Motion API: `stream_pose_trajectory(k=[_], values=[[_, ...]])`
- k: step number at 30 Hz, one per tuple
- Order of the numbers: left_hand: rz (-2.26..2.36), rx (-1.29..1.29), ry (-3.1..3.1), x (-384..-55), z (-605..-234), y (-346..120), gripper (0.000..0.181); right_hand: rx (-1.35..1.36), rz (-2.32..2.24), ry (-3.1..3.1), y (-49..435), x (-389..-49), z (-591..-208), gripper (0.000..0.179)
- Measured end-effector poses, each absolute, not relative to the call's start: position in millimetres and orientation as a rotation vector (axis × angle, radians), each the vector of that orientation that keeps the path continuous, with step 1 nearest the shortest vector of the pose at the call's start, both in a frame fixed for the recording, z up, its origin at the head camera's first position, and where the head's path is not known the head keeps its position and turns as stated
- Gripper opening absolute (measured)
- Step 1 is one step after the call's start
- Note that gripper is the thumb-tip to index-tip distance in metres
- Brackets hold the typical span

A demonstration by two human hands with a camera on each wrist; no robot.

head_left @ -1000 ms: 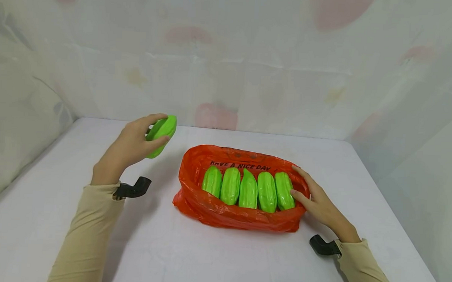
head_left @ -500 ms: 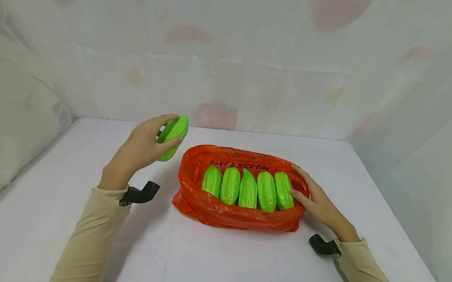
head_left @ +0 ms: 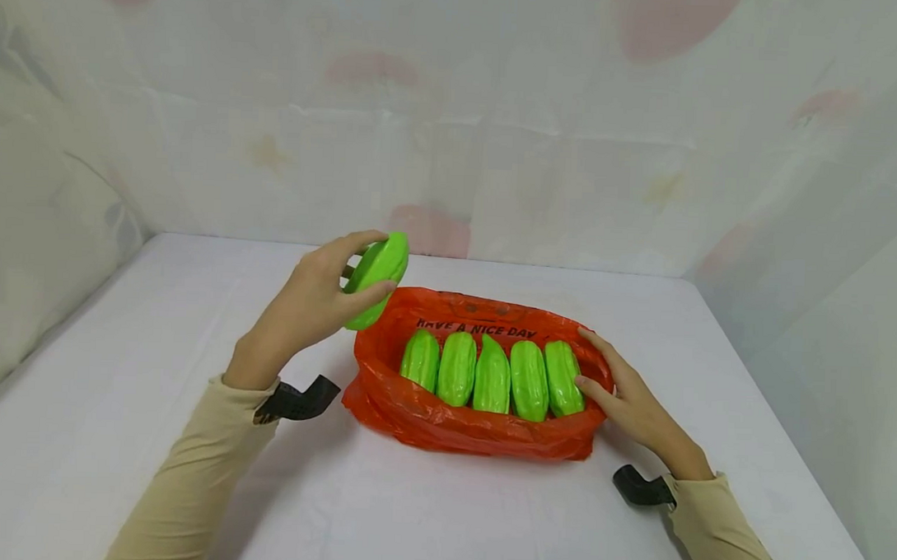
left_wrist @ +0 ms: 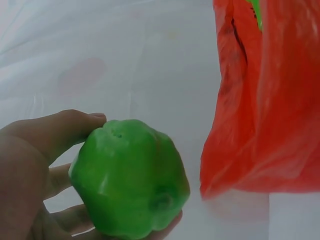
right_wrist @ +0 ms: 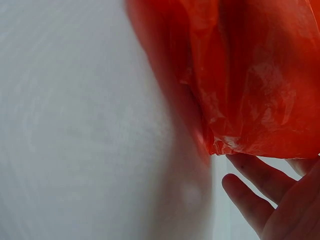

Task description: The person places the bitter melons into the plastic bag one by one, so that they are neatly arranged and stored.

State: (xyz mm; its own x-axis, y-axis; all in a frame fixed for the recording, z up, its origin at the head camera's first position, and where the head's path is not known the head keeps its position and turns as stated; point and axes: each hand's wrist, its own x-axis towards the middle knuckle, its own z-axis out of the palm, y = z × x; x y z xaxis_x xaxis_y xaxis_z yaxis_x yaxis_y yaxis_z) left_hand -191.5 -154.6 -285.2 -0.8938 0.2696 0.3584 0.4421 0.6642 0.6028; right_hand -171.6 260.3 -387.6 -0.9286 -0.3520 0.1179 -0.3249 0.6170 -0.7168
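A bright green, ridged, oblong vegetable (head_left: 378, 271) is gripped between the thumb and fingers of my left hand (head_left: 310, 296). It is tilted in the air, just above the left end of an open red plastic bag (head_left: 443, 428). The left wrist view shows the same vegetable (left_wrist: 130, 180) end-on, the bag beside it. Several similar green vegetables (head_left: 493, 379) lie side by side in the bag. My right hand (head_left: 633, 402) holds the bag's right end, its thumb over the rim by the rightmost vegetable. In the right wrist view, fingers (right_wrist: 250, 200) show beneath the bag's edge.
The bag stands on a white-covered table (head_left: 440, 519). Behind it hangs a pale curtain (head_left: 496, 183) with faded pink patches, and similar cloth closes off both sides. Each wrist wears a black camera mount (head_left: 299, 398).
My left hand has moved rightward with the green vegetable, from left of the bag to over its left end. My right hand and the bag have stayed almost still.
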Motion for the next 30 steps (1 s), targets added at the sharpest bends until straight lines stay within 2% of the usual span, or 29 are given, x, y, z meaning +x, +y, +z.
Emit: stream_pose_trajectory(k=[12, 30], values=[[-1.204, -0.655, -2.637, -188, -291, -135, 0.06, -0.583, -1.217, 2.8, 261, -172, -388, 0.066], [-1.077, -0.674, -2.713, -188, -307, -116, 0.063, -0.579, -1.217, 2.795, 261, -172, -388, 0.066]])
